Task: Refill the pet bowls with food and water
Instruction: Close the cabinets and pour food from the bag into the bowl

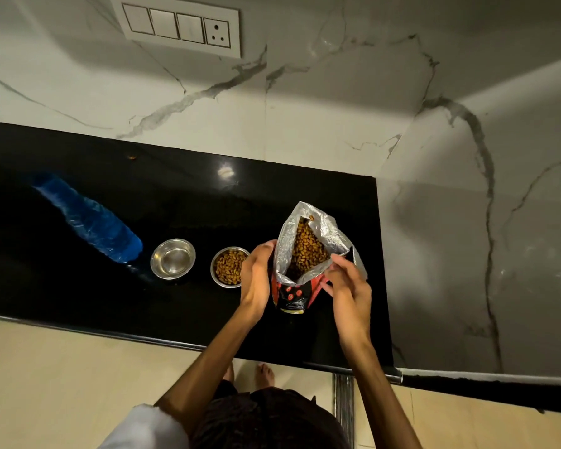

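now both hands are on the food bag (pixel 308 251), which stands upright on the black counter (pixel 78 286) near its right end, its silver-lined mouth gaping and brown kibble (pixel 306 246) showing inside. the left hand (pixel 256 273) lies against the bag's left side, its grip curled onto the left edge of the mouth, though the fingertips are hidden behind the foil. the right hand (pixel 348 283) is at the near right corner of the mouth, its grip pinching the foil rim there between thumb and fingers. so the bag sits between the two hands, held by its top edges, with its red and black lower part (pixel 292 296) visible below the wrists.

just left of the left hand stands a steel bowl filled with kibble (pixel 229 267), partly hidden by that hand. further left, a little apart from it, is a second steel bowl (pixel 173 258) with no kibble in it. a blue plastic bottle (pixel 88 218) stands left of that bowl, near it. behind the counter a marble-patterned wall carries a switch plate (pixel 178 25).
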{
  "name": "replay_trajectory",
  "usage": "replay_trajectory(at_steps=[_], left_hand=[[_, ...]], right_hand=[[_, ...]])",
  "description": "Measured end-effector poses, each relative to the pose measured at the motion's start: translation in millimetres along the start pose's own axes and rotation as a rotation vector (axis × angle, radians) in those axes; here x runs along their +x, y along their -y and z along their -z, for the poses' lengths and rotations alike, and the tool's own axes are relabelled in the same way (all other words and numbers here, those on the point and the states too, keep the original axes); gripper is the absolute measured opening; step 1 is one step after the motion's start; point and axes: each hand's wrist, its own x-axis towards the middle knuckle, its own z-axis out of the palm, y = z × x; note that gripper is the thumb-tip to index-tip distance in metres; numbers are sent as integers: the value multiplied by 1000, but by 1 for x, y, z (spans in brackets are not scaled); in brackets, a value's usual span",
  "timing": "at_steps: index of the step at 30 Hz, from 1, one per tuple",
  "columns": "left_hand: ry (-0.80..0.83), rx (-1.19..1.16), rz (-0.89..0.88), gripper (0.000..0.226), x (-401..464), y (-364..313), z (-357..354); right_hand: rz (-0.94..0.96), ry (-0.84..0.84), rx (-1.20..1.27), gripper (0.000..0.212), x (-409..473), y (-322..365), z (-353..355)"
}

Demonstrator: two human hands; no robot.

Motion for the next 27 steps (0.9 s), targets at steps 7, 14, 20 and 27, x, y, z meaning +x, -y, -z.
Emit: replay_trajectory(at_steps=[7,14,20,27], left_hand=[[-47,7,-48,24,-9,-3,14],[-92,-3,-28,40,-11,-5,27],[-151,-34,-68,24,-13,-21,37],[-208,-13,-111,28,-11,-34,65]], right_hand=[[148,-90,-204,23,-10,6,-10],[249,-32,-128,21,-15,16,-32],[293,78,-94,21,-17,25,-58],[292,161,-86,23,-22,30,-96]])
